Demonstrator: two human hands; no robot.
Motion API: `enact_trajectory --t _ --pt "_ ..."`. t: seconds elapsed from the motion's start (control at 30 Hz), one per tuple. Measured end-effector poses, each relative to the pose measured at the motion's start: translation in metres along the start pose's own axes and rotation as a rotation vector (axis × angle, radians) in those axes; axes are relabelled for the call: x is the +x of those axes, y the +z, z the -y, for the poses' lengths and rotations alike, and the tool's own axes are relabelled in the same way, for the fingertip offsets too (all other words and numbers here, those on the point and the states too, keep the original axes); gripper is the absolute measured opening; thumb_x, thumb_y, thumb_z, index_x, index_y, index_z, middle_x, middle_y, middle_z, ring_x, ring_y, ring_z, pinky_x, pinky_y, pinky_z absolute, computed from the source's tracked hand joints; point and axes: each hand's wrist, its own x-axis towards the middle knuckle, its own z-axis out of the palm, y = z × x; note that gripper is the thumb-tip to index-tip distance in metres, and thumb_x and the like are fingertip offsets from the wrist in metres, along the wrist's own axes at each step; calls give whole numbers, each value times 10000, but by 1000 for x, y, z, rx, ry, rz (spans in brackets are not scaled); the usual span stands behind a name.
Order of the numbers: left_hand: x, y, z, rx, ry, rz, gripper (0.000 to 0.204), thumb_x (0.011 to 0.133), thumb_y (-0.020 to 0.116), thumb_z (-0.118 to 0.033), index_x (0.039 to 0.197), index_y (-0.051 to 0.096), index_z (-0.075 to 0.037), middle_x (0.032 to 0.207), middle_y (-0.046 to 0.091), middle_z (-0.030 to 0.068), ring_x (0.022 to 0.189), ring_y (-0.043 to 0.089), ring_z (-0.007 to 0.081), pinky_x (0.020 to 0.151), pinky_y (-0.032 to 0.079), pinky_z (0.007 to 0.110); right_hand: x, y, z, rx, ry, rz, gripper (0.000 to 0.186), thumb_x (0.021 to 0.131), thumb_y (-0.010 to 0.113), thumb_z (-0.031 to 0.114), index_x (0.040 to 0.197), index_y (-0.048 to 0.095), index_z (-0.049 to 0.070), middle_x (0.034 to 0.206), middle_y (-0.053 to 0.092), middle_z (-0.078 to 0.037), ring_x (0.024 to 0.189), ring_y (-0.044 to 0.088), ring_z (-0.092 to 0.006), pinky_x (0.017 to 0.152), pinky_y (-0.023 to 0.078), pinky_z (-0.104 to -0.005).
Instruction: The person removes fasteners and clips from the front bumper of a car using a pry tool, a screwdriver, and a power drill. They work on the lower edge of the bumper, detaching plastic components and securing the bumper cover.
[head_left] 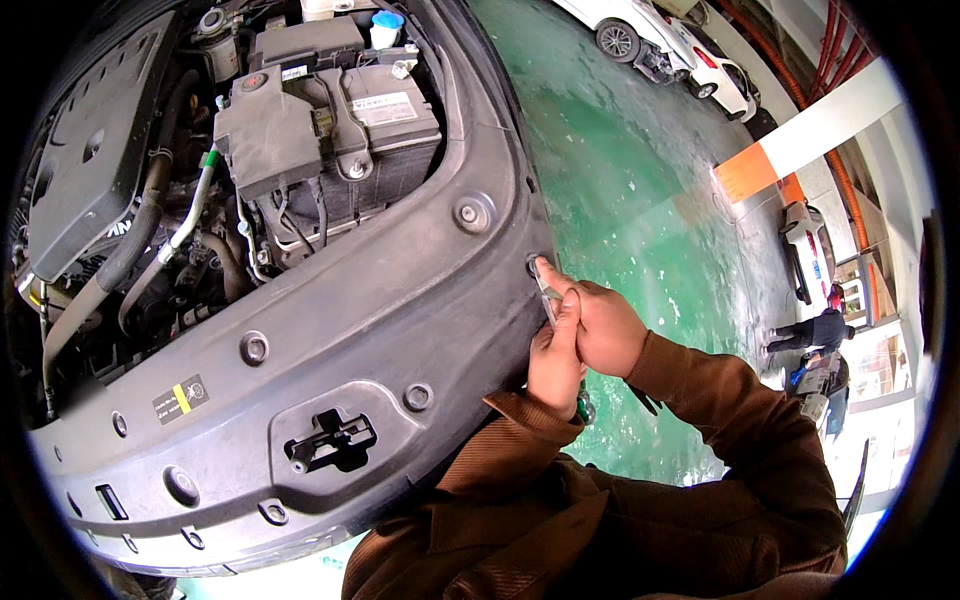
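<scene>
My left hand is closed around a slim silver metal tool, its thumb pointing up along it. My right hand lies against the left, fingers curled and index finger stretched toward the tool's tip. That tip meets a round dark clip at the right edge of the black plastic cover. Below the left hand a green and silver end shows, and dark pointed pieces stick out under the right wrist. My hands hide how these parts join.
The engine bay holds a battery, a black engine cover, hoses and a blue-capped reservoir. More round clips and a latch opening dot the cover. Beyond the green floor stand white cars and a person.
</scene>
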Motion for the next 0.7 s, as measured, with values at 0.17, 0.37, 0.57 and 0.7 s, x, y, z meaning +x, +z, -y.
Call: enact_trajectory --t 0.17,0.37,0.57,0.7 --pt "-6 8 -6 81 65 70 454 1040 528 -533 905 581 -103 669 435 -60 579 371 45 510 274 233 -4 1 -6 79 -76 -179 601 972 575 155 1548 408 117 1067 674 -241 933 653 -410 835 540 -452" --pt "-5 11 4 159 206 214 479 1088 438 -477 1183 601 -36 692 455 -50 558 373 51 494 271 228 -49 -30 -13 308 3 -244 567 980 560 71 1531 426 64 1268 638 -271 1114 662 -381 942 521 -382" --pt "10 2 18 279 104 391 350 1099 476 -329 1227 612 -32 679 476 -54 547 380 52 495 281 227 -108 -14 -55 336 -128 -200 558 960 610 60 1496 456 20 1298 626 -265 1114 672 -361 944 524 -381" --pt "18 -2 31 496 104 307 263 1084 524 -274 1177 623 -49 681 508 -48 547 389 42 506 284 211 -115 -7 -84 431 -151 -139 580 962 604 83 1513 432 32 1115 679 -233 967 693 -332 845 540 -375"
